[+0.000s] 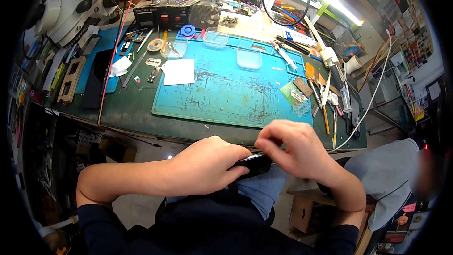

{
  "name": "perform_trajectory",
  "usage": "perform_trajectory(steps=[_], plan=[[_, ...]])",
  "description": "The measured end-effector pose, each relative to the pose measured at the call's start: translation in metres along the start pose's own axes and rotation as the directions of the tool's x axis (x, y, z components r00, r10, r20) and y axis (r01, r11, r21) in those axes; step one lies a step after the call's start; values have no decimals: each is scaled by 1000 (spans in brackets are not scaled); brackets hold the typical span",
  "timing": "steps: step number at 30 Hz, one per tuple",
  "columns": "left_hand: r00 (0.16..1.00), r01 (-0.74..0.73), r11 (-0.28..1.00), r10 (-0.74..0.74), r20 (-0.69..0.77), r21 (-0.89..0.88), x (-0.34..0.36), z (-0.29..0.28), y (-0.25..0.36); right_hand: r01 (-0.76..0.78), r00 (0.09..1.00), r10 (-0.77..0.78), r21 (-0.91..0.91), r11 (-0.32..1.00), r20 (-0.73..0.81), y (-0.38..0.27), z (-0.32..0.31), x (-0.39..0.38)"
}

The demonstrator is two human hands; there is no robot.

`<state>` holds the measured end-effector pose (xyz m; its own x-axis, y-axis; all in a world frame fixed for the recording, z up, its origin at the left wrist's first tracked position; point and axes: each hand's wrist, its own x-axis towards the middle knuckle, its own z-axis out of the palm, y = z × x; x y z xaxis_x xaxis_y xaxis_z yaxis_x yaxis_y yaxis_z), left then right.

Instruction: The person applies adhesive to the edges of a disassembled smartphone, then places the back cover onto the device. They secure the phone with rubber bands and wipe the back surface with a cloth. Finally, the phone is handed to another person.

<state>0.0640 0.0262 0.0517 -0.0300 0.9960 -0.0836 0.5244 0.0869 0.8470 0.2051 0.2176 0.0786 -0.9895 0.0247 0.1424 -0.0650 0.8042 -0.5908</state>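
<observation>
My left hand grips a dark, glossy smartphone between thumb and fingers, above my lap and just in front of the bench edge. The phone is tilted, with a thin bright line along its upper edge. Over its right end is my right hand, with fingers curled in and the thumb side bent toward the phone's edge. The fingertips are partly hidden, and I cannot make out what they pinch. Beyond both hands lies a blue repair mat with scuff marks.
On the mat are a white paper square, clear plastic trays and a syringe. Tweezers, brushes and a white cable crowd the right. Another phone and a microscope stand left. A person in grey sits at right.
</observation>
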Motion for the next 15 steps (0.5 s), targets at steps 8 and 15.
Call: perform_trajectory(steps=[8, 15], plan=[[987, -7, 993, -12, -159, -117, -10, 0, 3, -113, 992, 110, -48, 992, -54, 18, -42, -28], [932, -158, 978, 194, -307, 137, -12, 19, 14, -89, 995, 73, 328, 941, 60, 8, -11, -46]])
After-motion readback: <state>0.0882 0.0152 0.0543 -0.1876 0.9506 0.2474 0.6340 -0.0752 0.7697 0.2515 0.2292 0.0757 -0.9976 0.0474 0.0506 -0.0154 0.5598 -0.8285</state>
